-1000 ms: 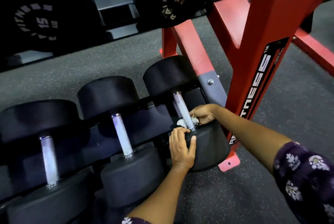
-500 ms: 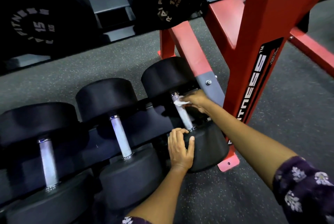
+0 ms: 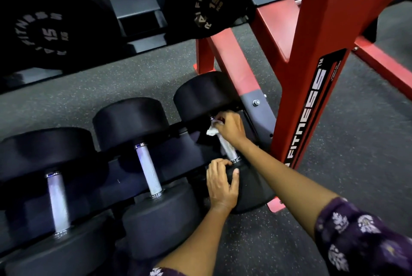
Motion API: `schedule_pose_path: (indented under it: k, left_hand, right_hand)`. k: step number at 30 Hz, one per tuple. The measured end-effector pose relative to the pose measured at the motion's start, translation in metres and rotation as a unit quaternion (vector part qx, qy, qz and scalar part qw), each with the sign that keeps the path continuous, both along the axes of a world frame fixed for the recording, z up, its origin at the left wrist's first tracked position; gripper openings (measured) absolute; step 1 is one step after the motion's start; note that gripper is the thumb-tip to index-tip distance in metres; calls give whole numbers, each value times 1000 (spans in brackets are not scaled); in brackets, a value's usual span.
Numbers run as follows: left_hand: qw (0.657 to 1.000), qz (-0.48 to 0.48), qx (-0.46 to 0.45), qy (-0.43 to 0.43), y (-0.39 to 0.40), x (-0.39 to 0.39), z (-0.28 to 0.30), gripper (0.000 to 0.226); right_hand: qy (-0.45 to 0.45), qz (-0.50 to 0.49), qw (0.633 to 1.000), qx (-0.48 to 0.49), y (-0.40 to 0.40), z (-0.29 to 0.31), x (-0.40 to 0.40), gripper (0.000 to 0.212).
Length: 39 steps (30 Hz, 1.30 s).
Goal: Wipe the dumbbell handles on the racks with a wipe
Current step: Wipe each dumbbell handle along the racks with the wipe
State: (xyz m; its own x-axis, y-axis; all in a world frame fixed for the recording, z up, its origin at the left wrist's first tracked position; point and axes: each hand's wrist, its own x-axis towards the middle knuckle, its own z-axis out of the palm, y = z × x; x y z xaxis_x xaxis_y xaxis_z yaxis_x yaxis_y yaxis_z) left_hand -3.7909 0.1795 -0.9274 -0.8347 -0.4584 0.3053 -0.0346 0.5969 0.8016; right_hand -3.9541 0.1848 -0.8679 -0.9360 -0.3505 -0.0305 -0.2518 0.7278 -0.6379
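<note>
Three black dumbbells lie side by side on the low rack. My right hand (image 3: pixel 230 128) grips a white wipe (image 3: pixel 212 129) wrapped round the far end of the rightmost dumbbell's silver handle (image 3: pixel 227 147), close to its far head (image 3: pixel 202 95). My left hand (image 3: pixel 221 183) holds the top edge of that dumbbell's near head (image 3: pixel 252 188), fingers curled over it. The middle dumbbell's handle (image 3: pixel 149 169) and the left dumbbell's handle (image 3: pixel 58 202) are bare.
A red rack upright (image 3: pixel 312 57) with a black label stands just right of my right arm. Two 15 kg dumbbells (image 3: pixel 214 1) sit on the shelf above. Speckled grey rubber floor (image 3: pixel 356 142) stretches to the right.
My right hand has slid the wipe from the handle's near end up to its far end. My left hand stays on the near head.
</note>
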Motion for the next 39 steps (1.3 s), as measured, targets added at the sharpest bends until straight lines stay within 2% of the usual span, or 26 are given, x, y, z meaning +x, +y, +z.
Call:
schedule_pose_path:
  k: [3, 8, 10, 13, 15, 18, 21, 23, 25, 27, 29, 31, 33, 35, 37, 39]
  left_hand:
    - [1000, -1, 4, -2, -1, 0, -1, 17]
    - [1000, -6, 8, -5, -1, 0, 3, 16]
    - [1000, 0, 10, -7, 0, 1, 3, 16]
    - [1000, -7, 11, 0, -1, 0, 3, 17]
    - [1000, -15, 8, 4, -1, -1, 3, 22]
    - [1000, -4, 23, -8, 0, 0, 1, 45]
    - [1000, -1, 22, -14, 0, 0, 2, 54]
    - [1000, -5, 22, -14, 0, 1, 4, 55]
    - [999, -7, 27, -18, 1, 0, 5, 56]
    - [999, -6, 28, -19, 1, 0, 5, 57]
    - [999, -6, 30, -26, 0, 0, 5, 57]
    - [999, -6, 32, -27, -1, 1, 5, 58]
    - [999, -6, 32, -27, -1, 2, 5, 58]
    - [999, -4, 33, -29, -1, 1, 6, 60]
    - [999, -1, 33, -31, -2, 0, 4, 62]
    - [999, 0, 33, -33, -3, 0, 2, 63]
  right_hand:
    - [3, 34, 999, 32, 16, -8, 19, 15]
    - [-94, 140, 972, 161, 38, 1, 16, 12]
    - [-78, 134, 978, 137, 28, 8, 3, 12]
    - [-37, 67, 996, 40, 12, 14, -12, 14]
    - [-55, 55, 997, 19, 16, 14, -12, 15]
    - [-106, 127, 979, 118, 45, 5, 4, 12]
    - [-134, 167, 960, 181, 63, -2, 15, 10]
    - [-119, 128, 976, 127, 54, 2, 11, 10]
    - [-92, 48, 994, 43, 38, 10, 5, 12]
    - [-90, -8, 996, -5, 25, 13, 2, 13]
    - [-102, -23, 994, -3, 23, 11, 10, 12]
    - [-98, 8, 993, 61, 30, 4, 19, 10]
    - [-115, 48, 982, 140, 37, 2, 23, 27]
    - [-147, 78, 971, 173, 41, 5, 21, 37]
    - [-170, 60, 975, 127, 42, 8, 18, 35]
    - [-167, 10, 985, 36, 47, 9, 22, 32]
